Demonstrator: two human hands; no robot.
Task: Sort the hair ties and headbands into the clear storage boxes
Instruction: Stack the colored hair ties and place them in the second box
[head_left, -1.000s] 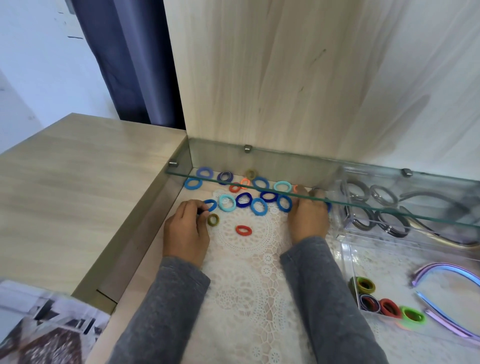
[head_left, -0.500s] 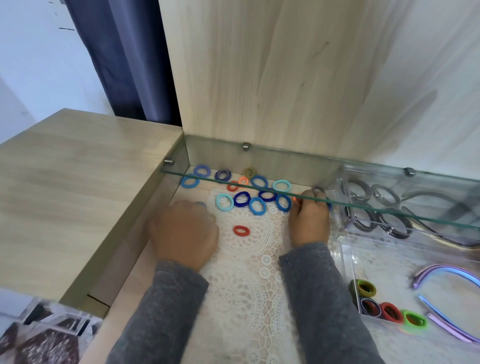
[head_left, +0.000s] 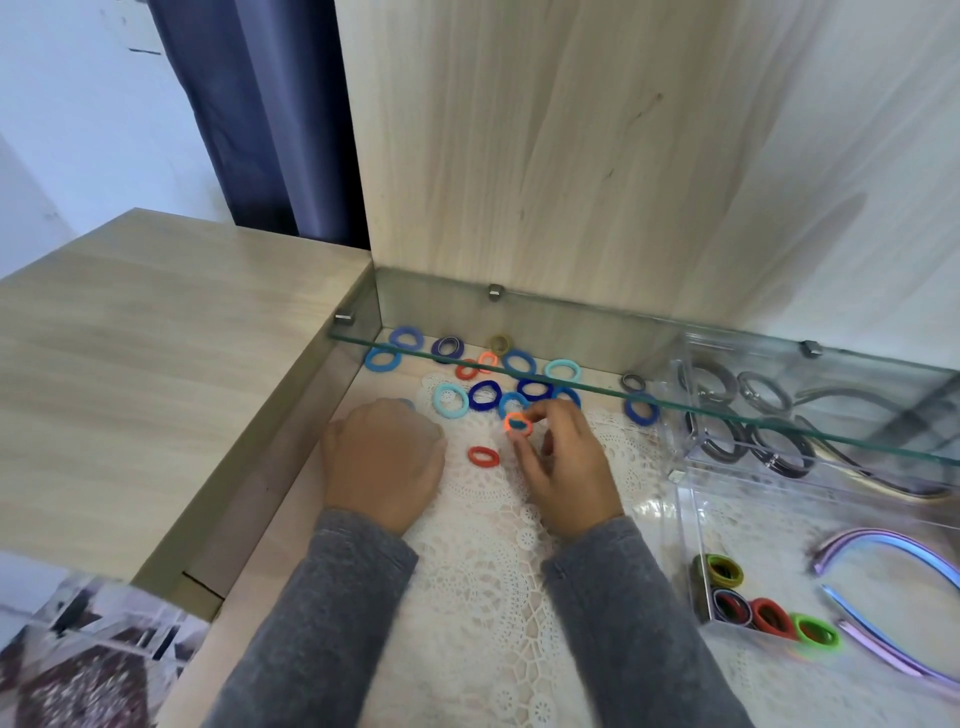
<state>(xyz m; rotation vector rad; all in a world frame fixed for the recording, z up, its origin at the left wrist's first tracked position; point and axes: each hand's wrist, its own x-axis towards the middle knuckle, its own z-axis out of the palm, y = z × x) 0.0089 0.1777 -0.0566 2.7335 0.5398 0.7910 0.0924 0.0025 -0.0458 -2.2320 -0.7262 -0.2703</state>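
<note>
Several hair ties in blue, teal, red and olive lie on a lace doily (head_left: 483, 551) under a glass shelf. My right hand (head_left: 569, 467) pinches an orange hair tie (head_left: 518, 424) just above the doily. A red hair tie (head_left: 483, 457) lies between my hands. My left hand (head_left: 384, 457) is curled knuckles-up on the doily, and a blue hair tie (head_left: 405, 401) peeks out past its fingers. To the right, the near clear box (head_left: 693, 525) holds several ties and purple headbands (head_left: 883, 540). Behind it, the far clear box (head_left: 675, 415) holds grey ties and headbands.
The glass shelf (head_left: 571, 382) edge crosses low over the far ties and the far box. A wooden panel stands behind, and a raised wooden top (head_left: 156, 364) walls the left side. A dark blue tie (head_left: 641, 409) and a grey one (head_left: 633, 383) lie beside the far box.
My right hand drew back from near the far box to the middle, lifting an orange tie. My left hand closed over the blue tie and the olive one beside it.
</note>
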